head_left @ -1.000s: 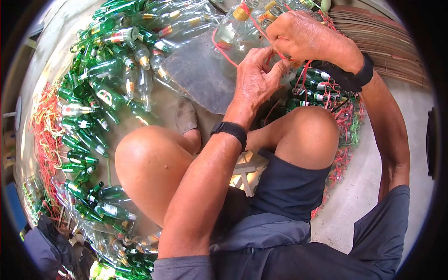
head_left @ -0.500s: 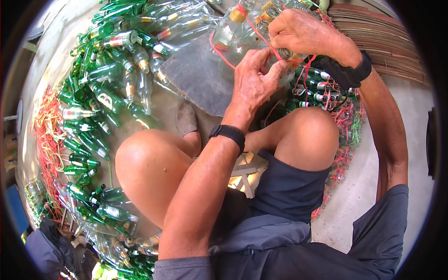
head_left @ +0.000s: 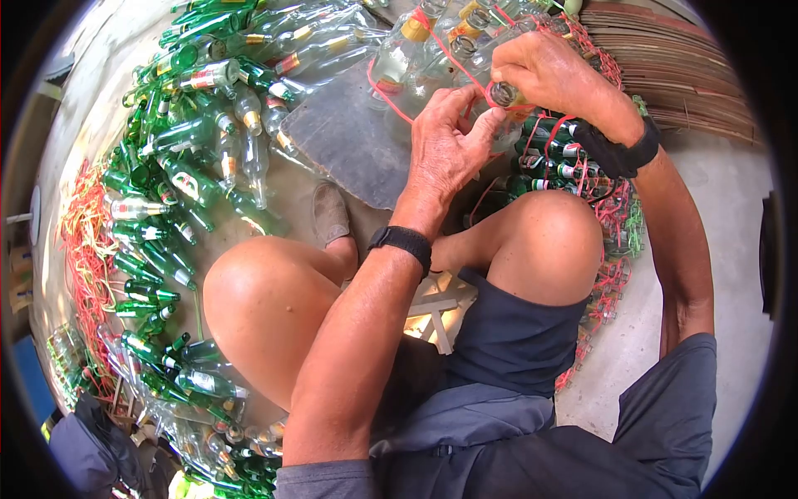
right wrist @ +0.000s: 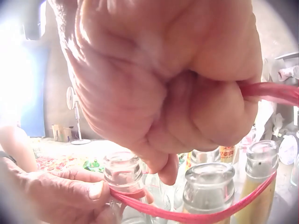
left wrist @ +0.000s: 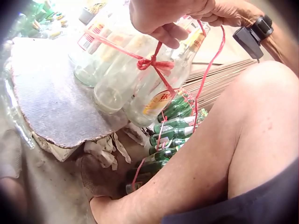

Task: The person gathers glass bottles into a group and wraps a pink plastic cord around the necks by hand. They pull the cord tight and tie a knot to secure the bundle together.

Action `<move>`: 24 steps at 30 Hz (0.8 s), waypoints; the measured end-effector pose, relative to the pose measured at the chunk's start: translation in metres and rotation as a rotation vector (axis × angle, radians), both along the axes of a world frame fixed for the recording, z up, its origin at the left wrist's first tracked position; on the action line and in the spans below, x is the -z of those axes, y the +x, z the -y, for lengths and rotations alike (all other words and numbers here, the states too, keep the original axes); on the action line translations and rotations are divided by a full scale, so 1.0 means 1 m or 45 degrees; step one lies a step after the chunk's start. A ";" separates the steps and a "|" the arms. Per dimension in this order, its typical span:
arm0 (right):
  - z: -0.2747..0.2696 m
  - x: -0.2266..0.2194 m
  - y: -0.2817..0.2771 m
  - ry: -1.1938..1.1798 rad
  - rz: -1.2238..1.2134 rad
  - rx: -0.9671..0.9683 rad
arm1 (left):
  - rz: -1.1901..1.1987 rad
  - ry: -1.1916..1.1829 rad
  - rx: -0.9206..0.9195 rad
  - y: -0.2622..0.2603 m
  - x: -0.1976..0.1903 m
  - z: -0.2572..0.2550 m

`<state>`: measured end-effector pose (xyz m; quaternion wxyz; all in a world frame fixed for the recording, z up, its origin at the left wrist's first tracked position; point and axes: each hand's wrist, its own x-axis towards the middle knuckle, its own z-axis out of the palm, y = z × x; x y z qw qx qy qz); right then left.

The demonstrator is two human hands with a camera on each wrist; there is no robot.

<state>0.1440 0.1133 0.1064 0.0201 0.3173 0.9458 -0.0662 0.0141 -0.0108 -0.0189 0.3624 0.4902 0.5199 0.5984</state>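
Beyond your right knee (head_left: 549,241), your right hand (head_left: 553,73) grips the red cord (right wrist: 275,92); your left hand (head_left: 449,143) pinches it at the nearest clear bottle's neck (right wrist: 122,169). That neck lies just near-left of your right hand, long axis upright, your left hand closer. Far-left of it, more clear bottles (head_left: 401,60) stand grouped by the grey slab (head_left: 349,137); contents: cannot tell. Green bottles (head_left: 187,130) lie left and right.
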 end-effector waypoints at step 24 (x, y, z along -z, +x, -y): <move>0.083 0.023 0.031 0.515 -0.057 0.018 | -0.016 0.120 -0.120 0.007 0.001 -0.002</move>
